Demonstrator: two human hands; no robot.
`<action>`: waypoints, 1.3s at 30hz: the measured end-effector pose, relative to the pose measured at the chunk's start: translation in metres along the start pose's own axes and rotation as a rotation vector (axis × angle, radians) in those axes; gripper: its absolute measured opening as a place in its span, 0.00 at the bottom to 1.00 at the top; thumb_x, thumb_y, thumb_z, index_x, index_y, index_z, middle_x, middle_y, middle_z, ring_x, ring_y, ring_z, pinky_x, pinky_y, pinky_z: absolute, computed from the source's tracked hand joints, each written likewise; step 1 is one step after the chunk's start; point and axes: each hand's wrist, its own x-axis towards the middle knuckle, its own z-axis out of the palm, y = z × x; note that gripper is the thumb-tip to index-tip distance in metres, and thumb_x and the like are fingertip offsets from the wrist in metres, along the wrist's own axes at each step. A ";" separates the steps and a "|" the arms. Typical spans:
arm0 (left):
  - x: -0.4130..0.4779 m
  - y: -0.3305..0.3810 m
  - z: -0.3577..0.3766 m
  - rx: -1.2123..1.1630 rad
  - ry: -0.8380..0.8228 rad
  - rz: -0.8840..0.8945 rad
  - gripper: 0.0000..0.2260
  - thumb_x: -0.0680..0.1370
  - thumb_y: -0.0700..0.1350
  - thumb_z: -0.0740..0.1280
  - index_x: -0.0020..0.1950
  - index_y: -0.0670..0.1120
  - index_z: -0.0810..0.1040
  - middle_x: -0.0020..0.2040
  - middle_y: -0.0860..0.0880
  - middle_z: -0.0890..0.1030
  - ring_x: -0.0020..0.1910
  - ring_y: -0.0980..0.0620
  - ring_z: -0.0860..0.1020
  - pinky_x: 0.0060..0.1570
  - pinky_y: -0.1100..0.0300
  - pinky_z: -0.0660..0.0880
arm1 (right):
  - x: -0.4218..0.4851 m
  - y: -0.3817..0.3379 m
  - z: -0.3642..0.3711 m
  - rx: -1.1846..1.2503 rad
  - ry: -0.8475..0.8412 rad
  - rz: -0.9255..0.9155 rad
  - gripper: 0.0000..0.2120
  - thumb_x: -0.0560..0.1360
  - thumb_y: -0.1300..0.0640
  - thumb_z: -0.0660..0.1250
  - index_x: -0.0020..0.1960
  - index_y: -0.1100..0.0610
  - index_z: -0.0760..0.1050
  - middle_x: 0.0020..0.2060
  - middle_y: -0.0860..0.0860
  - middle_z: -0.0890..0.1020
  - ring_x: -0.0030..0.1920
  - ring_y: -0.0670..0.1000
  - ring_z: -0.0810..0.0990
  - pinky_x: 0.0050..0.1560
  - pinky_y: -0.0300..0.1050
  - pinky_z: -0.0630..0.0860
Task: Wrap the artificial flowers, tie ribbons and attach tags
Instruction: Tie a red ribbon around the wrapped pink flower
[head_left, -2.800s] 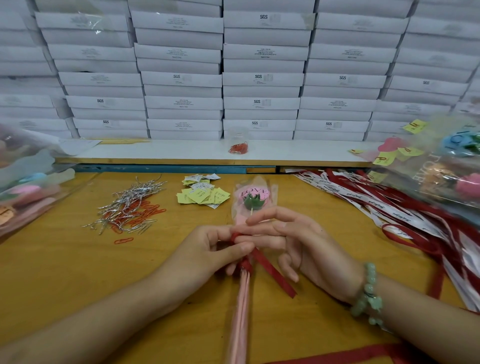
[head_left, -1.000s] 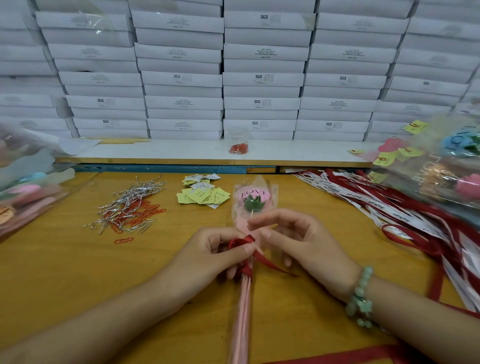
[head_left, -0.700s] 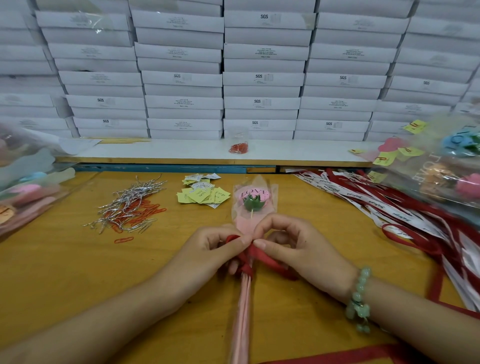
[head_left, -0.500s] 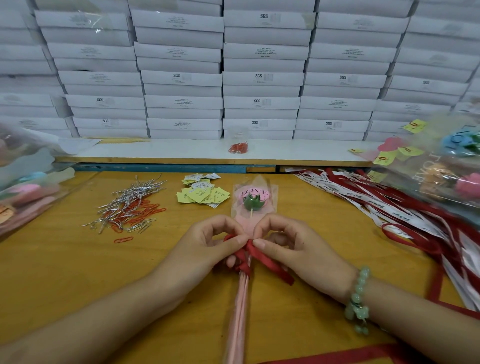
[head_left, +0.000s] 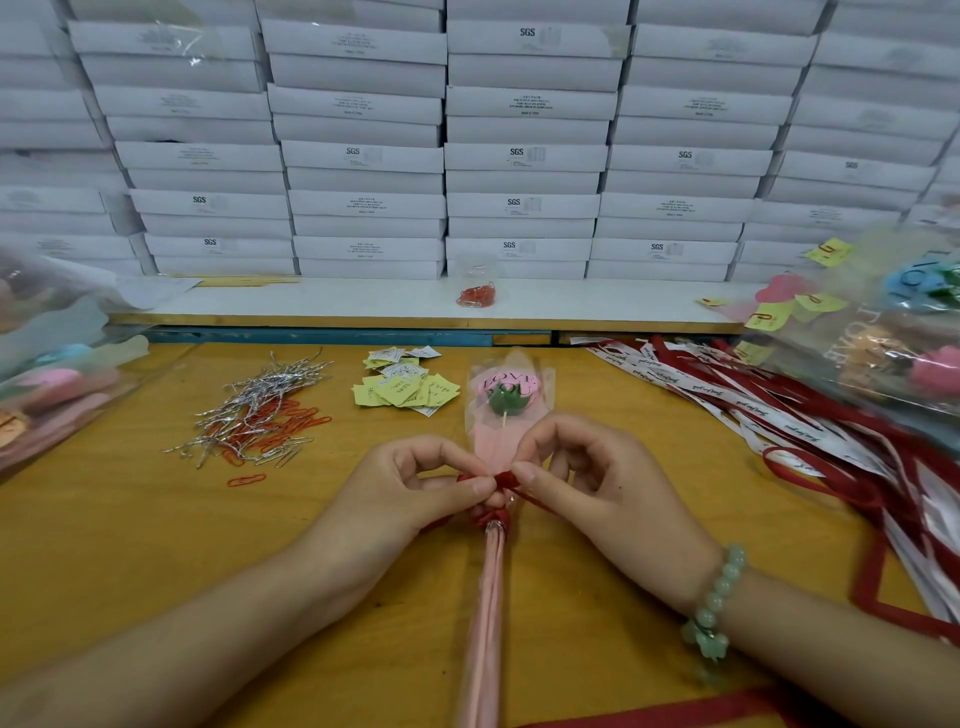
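1. Both hands have closed in over the neck of the flower since a moment ago. The loose ribbon tail that slanted right of the stem has been drawn up short.
2. At the left edge a bag of flowers (head_left: 47, 374) overhangs the table (head_left: 130, 545). A heap of paper clips (head_left: 260, 415) lies beside it, well apart from the work.
3. The left hand (head_left: 410, 488) pinches the red ribbon (head_left: 501, 480) between thumb and forefinger, with the other fingers curled.
4. The wrapped flower (head_left: 506, 395) lies mid-table with its head pointing away and its stem running toward the near edge. The yellow tags (head_left: 405, 387) sit just left of the head.
5. The right hand (head_left: 597, 483) pinches the ribbon's other side in the same way.
6. Tying appears to be the step in hand, with the knot or bow being snugged. The next move likely calls for an even outward pull that does not crumple the wrap. A tag and a clip would then come from the left.
7. Spare ribbons (head_left: 779, 415) and another bag (head_left: 893, 332) crowd the right edge. The freest room is the bare table left of the forearms.
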 end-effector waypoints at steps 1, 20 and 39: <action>0.000 0.000 0.000 0.000 0.002 0.000 0.11 0.65 0.46 0.78 0.45 0.44 0.85 0.43 0.38 0.85 0.42 0.48 0.84 0.44 0.64 0.79 | -0.001 -0.001 0.000 -0.010 -0.011 -0.013 0.04 0.74 0.60 0.71 0.42 0.52 0.79 0.34 0.40 0.78 0.29 0.41 0.70 0.29 0.29 0.63; -0.004 0.006 0.007 0.150 -0.074 0.135 0.05 0.68 0.40 0.74 0.43 0.46 0.85 0.45 0.43 0.85 0.49 0.48 0.82 0.50 0.64 0.77 | 0.000 -0.002 0.003 -0.015 -0.102 0.026 0.16 0.69 0.64 0.76 0.47 0.55 0.71 0.43 0.46 0.80 0.42 0.46 0.83 0.38 0.47 0.79; -0.004 0.004 0.008 0.305 0.013 0.246 0.05 0.66 0.40 0.75 0.40 0.46 0.86 0.44 0.48 0.83 0.44 0.52 0.82 0.44 0.66 0.77 | 0.001 0.004 0.004 -0.091 -0.147 0.095 0.09 0.73 0.64 0.71 0.44 0.53 0.73 0.37 0.49 0.78 0.33 0.45 0.75 0.35 0.36 0.71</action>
